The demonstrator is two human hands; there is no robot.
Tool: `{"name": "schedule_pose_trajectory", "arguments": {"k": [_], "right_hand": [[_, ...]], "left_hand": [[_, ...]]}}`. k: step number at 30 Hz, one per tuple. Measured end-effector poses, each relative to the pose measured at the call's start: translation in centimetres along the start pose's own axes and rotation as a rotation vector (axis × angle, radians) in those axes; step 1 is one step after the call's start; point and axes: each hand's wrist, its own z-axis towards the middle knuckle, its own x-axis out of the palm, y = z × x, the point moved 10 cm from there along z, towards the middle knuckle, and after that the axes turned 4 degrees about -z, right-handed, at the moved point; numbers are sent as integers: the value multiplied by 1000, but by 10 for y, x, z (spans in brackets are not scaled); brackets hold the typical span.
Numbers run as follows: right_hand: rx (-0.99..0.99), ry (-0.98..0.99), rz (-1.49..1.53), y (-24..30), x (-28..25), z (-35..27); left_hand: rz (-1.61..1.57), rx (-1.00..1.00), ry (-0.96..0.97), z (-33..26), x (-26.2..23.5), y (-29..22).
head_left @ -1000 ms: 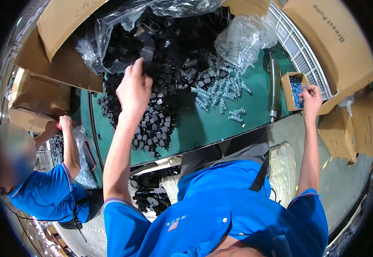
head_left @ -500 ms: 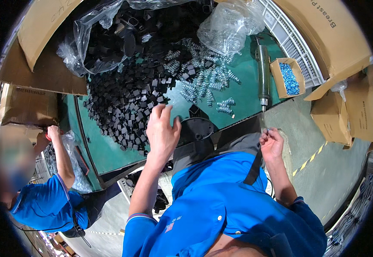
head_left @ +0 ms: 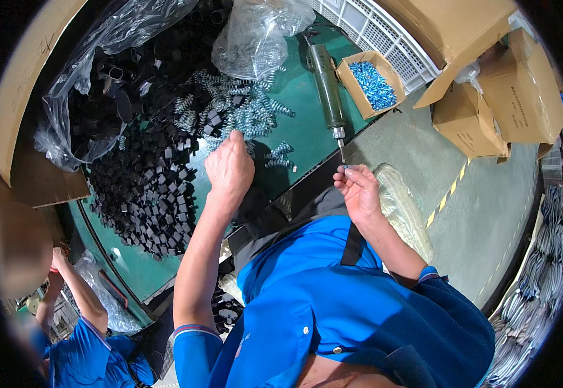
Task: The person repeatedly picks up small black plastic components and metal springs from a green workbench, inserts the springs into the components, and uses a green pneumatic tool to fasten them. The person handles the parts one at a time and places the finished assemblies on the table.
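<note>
My left hand (head_left: pixel 230 169) hovers over the green table (head_left: pixel 307 129), fingers curled down at the metal springs (head_left: pixel 242 116) beside the heap of small black plastic parts (head_left: pixel 145 194); what it holds is hidden. My right hand (head_left: pixel 358 189) is near the table's front edge, pinching a small blue screw (head_left: pixel 345 167) just under the tip of the dark green electric screwdriver (head_left: pixel 325 84) that lies on the table.
A small cardboard box of blue screws (head_left: pixel 372 81) sits by the screwdriver. Clear plastic bags (head_left: pixel 255 35) and more black parts lie at the back. Cardboard boxes (head_left: pixel 501 97) stand right. Another person in blue (head_left: pixel 81 336) works at lower left.
Both hands have come back toward me: the left from the black parts at the back to the springs, the right from the blue screw box to the screwdriver's tip.
</note>
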Motion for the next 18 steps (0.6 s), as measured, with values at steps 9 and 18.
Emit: {"name": "schedule_pose_trajectory", "arguments": {"k": [9, 18], "right_hand": [[-16, -69, -3, 3, -4, 3], [-34, -72, 19, -1, -2, 5]], "left_hand": [[-425, -197, -84, -18, -40, 18], [-101, 1, -7, -20, -20, -2]]}}
